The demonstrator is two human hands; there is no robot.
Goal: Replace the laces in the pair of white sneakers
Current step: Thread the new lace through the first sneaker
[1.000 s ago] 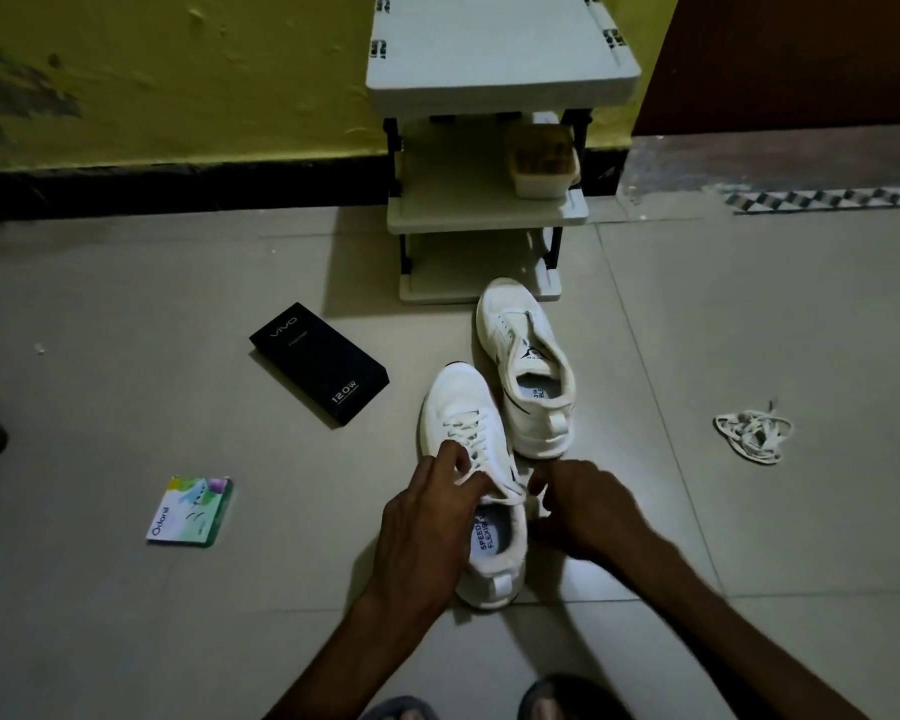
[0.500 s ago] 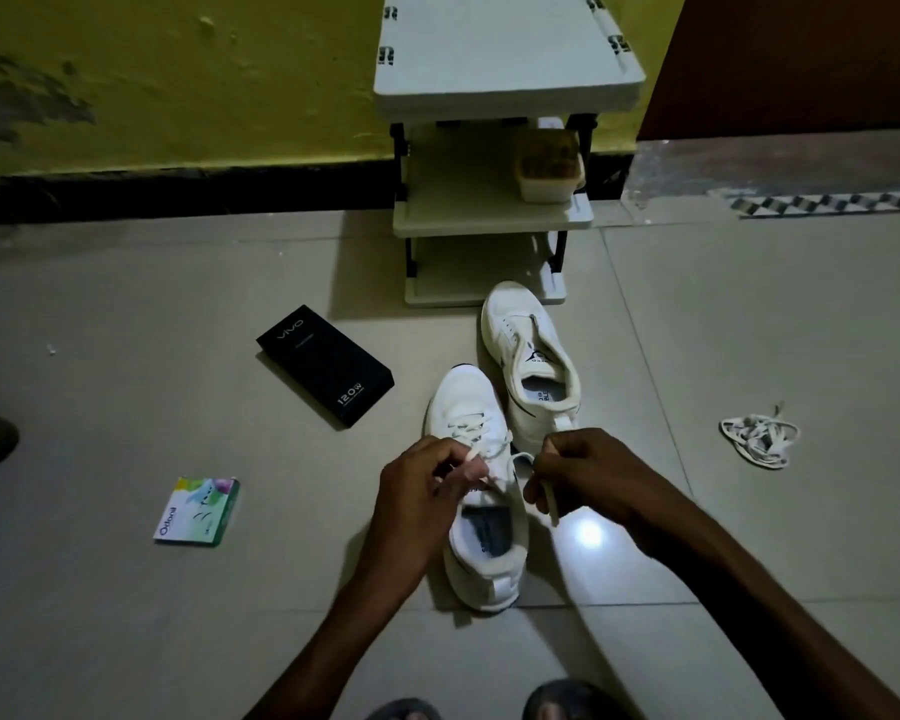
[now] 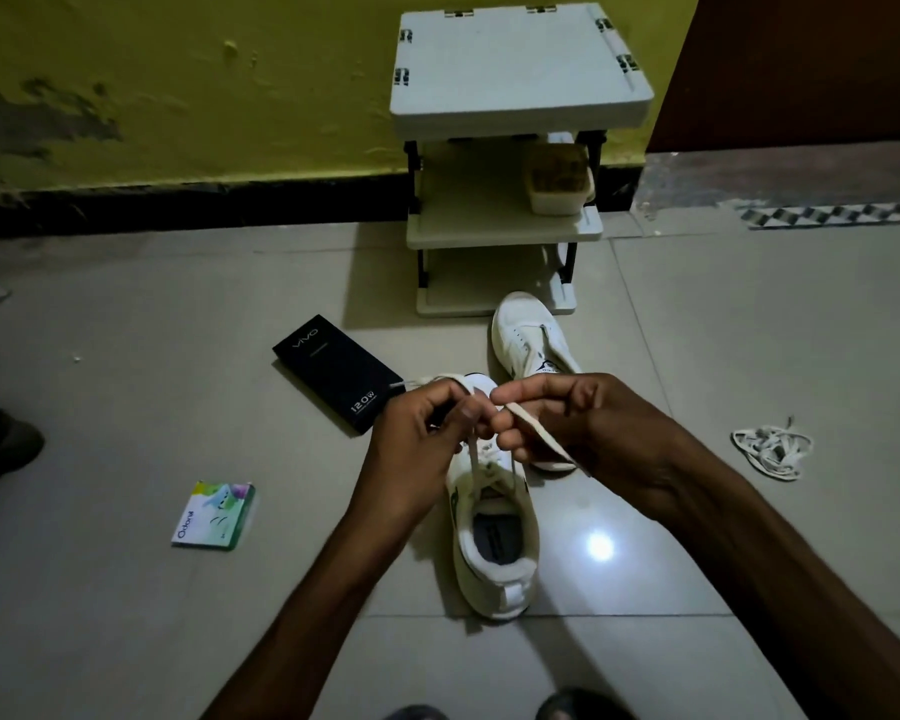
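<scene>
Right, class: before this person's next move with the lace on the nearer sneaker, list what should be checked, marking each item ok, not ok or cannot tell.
1. Left hand grips one lace end: ok.
2. Right hand pinches the other lace end: ok.
3. Both ends come up from the near sneaker, which stands upright: ok.
4. Ends of equal length: cannot tell.
5. Far sneaker laced: not ok, no lace shows on its visible part.
6. Loose lace bundle lies apart from both shoes: ok.
</scene>
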